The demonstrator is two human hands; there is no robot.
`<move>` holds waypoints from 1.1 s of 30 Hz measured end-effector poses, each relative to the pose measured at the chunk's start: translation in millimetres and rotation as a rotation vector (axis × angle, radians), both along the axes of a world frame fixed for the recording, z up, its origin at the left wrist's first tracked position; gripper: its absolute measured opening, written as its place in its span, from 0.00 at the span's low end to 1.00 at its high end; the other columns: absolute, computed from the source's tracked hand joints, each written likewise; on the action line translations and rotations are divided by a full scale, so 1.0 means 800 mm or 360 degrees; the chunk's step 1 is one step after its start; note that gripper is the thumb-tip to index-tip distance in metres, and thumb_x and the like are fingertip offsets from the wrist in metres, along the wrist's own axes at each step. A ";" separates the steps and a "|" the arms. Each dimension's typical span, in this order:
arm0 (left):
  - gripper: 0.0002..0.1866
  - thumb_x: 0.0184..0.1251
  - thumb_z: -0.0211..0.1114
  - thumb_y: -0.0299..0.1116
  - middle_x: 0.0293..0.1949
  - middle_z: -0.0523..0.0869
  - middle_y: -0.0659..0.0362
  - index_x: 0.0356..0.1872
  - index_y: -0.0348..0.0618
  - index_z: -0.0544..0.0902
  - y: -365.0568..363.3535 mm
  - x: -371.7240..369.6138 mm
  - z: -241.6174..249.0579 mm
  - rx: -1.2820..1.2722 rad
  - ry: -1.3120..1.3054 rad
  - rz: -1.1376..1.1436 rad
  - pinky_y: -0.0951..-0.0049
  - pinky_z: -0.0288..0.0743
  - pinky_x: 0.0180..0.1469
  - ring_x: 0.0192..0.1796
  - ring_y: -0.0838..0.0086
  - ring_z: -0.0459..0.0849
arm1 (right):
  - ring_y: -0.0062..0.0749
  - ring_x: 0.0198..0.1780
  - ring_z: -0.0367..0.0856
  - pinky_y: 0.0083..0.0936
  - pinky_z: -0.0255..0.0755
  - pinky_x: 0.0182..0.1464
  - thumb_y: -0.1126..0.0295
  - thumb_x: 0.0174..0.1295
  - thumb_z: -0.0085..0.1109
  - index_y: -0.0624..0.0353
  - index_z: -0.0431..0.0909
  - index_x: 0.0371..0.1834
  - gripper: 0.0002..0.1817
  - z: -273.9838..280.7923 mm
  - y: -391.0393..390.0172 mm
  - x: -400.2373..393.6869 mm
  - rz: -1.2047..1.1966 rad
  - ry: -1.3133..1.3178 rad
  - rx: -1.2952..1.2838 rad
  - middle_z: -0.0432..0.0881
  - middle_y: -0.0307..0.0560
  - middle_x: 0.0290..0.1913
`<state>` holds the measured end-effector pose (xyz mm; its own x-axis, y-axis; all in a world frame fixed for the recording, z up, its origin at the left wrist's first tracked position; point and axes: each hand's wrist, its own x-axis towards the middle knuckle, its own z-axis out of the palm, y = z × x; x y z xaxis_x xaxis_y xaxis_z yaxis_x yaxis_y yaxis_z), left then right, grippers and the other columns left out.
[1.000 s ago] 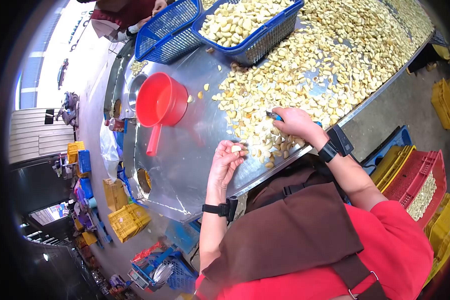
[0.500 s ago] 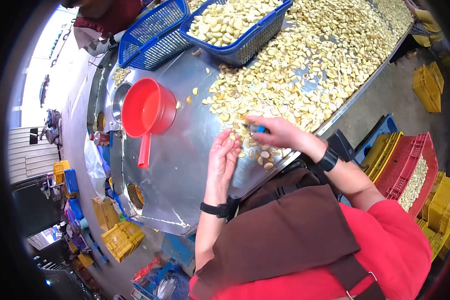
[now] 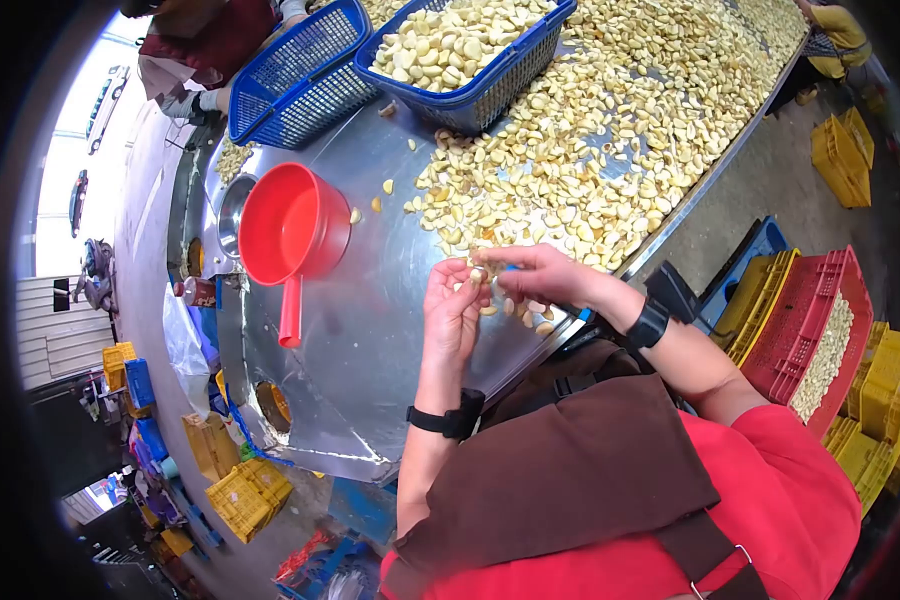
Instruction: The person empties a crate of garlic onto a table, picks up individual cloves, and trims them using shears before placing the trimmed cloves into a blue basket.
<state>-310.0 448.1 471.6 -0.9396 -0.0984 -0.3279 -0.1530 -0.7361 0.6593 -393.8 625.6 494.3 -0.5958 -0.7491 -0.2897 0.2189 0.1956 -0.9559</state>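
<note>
My left hand is closed, pinching a small pale nut-like piece between thumb and fingertips. Close against it, my right hand is curled round a small blue-handled tool. Only a bit of blue shows between the fingers, and the working end is hidden. Both hands are over the near edge of a spread of cream-yellow pieces on the metal table. A few loose pieces lie just below my right hand.
A red dipper stands on the table at left, beside a metal bowl. Behind are a filled blue basket and another blue basket. Crates stand at right. One person is at the far left, another far right.
My right hand has lowered slightly and closed in on my left fingertips. The blue tool is more covered by the fingers now. The whole view has shifted a little.
</note>
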 end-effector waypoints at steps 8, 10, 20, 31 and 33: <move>0.08 0.64 0.57 0.24 0.37 0.81 0.57 0.43 0.37 0.75 -0.062 -0.005 -0.006 0.0082 -0.0171 -0.0202 0.76 0.81 0.32 0.34 0.73 0.83 | 0.47 0.37 0.83 0.41 0.77 0.35 0.67 0.60 0.50 0.48 0.67 0.64 0.25 -0.002 0.052 -0.073 -0.0055 0.1151 0.1328 0.83 0.53 0.34; 0.13 0.61 0.61 0.28 0.35 0.82 0.57 0.46 0.34 0.77 -0.074 -0.034 -0.045 -0.0441 -0.0295 -0.0325 0.79 0.78 0.32 0.30 0.74 0.82 | 0.47 0.37 0.83 0.40 0.77 0.35 0.67 0.60 0.50 0.49 0.69 0.60 0.22 -0.004 0.050 -0.071 0.0070 0.1072 0.1438 0.82 0.53 0.33; 0.11 0.59 0.62 0.29 0.34 0.80 0.54 0.44 0.41 0.79 0.006 -0.115 -0.062 -0.2002 -0.0466 -0.0423 0.71 0.75 0.33 0.32 0.69 0.80 | 0.50 0.36 0.83 0.41 0.76 0.38 0.61 0.59 0.51 0.54 0.72 0.53 0.20 -0.019 0.036 -0.024 0.0655 0.0975 0.0958 0.83 0.53 0.34; 0.09 0.66 0.58 0.25 0.36 0.82 0.56 0.47 0.44 0.75 0.049 -0.079 0.007 0.0281 -0.0345 0.0098 0.78 0.75 0.29 0.32 0.75 0.80 | 0.51 0.46 0.81 0.36 0.74 0.48 0.60 0.60 0.58 0.56 0.69 0.62 0.27 -0.022 0.042 -0.094 -0.0030 0.0932 0.0153 0.81 0.60 0.46; 0.09 0.66 0.58 0.24 0.36 0.82 0.57 0.45 0.44 0.75 0.054 -0.077 0.009 0.0241 -0.0401 0.0194 0.78 0.75 0.29 0.32 0.75 0.80 | 0.51 0.45 0.81 0.35 0.75 0.47 0.61 0.60 0.58 0.57 0.69 0.63 0.27 -0.009 0.037 -0.089 0.0073 0.0876 0.0087 0.81 0.59 0.45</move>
